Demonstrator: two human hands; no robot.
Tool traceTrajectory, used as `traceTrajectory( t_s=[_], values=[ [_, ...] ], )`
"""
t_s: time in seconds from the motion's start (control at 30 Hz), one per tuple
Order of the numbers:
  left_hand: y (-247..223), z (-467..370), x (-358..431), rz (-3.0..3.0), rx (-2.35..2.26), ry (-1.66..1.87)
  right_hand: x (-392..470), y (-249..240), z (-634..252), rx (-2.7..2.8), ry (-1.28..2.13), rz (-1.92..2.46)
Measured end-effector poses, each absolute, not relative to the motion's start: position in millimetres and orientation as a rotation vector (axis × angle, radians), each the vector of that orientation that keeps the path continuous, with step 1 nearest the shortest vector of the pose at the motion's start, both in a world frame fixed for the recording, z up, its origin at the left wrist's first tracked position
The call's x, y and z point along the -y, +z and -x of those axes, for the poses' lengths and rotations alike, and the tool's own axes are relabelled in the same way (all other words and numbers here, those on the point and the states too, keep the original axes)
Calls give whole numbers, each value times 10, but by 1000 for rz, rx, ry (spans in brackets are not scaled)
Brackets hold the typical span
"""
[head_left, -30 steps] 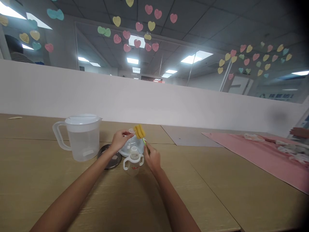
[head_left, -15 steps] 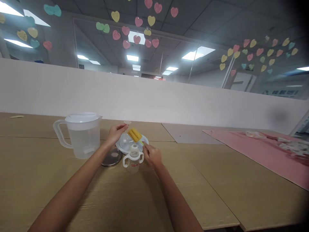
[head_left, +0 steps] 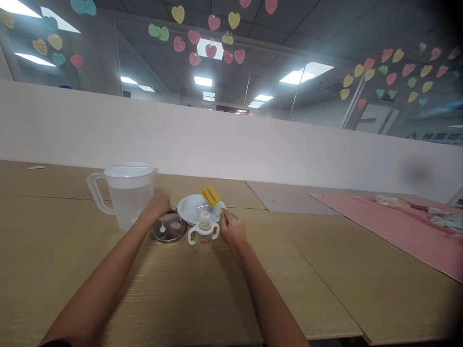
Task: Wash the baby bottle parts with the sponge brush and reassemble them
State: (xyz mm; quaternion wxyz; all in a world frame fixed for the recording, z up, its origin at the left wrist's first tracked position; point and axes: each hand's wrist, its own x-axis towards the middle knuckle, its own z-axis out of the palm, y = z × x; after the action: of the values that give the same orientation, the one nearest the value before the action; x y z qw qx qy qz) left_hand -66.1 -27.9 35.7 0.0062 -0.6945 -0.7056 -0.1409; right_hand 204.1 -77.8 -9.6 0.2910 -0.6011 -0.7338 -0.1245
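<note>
My right hand (head_left: pixel 234 229) grips the thin green handle of a yellow sponge brush (head_left: pixel 211 196), its head raised above a white bowl (head_left: pixel 187 210). My left hand (head_left: pixel 159 205) is closed around a small clear piece (head_left: pixel 173 206), over the back of a round metal tray (head_left: pixel 159 233). A small white part (head_left: pixel 162 228) lies on the tray. In front of the bowl stands a clear baby bottle (head_left: pixel 203 243) with two white handles. Behind my left hand is a lidded clear pitcher (head_left: pixel 125 205).
The wooden table (head_left: pixel 181 299) runs back to a low white wall (head_left: pixel 217 144). A pink cloth (head_left: pixel 379 226) with plastic packets (head_left: pixel 392 201) lies at the right. A thin pale strip (head_left: pixel 36 167) rests at the far left.
My left hand has moved left and down, from the bowl to the metal tray, with the small clear piece. The brush has risen slightly off the bowl. The view has shifted a little.
</note>
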Motion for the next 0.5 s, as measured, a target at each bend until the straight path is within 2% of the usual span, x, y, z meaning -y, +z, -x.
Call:
traceTrajectory(
  t_s=[0.17, 0.3, 0.4, 0.5],
  values=[
    [329, 533, 268, 2096, 2145, -456, 768, -87, -2043, 1903, -309, 1665],
    [349, 262, 279, 2245, 1873, -587, 776, -48, -2048, 1753, -276, 1769],
    [219, 30, 244, 2439, 1668, -670, 783, -20, -2053, 1709, -244, 1817],
    [43, -102, 173, 2527, 1624, -606, 787, -9, -2054, 1758, -202, 1845]
  ],
)
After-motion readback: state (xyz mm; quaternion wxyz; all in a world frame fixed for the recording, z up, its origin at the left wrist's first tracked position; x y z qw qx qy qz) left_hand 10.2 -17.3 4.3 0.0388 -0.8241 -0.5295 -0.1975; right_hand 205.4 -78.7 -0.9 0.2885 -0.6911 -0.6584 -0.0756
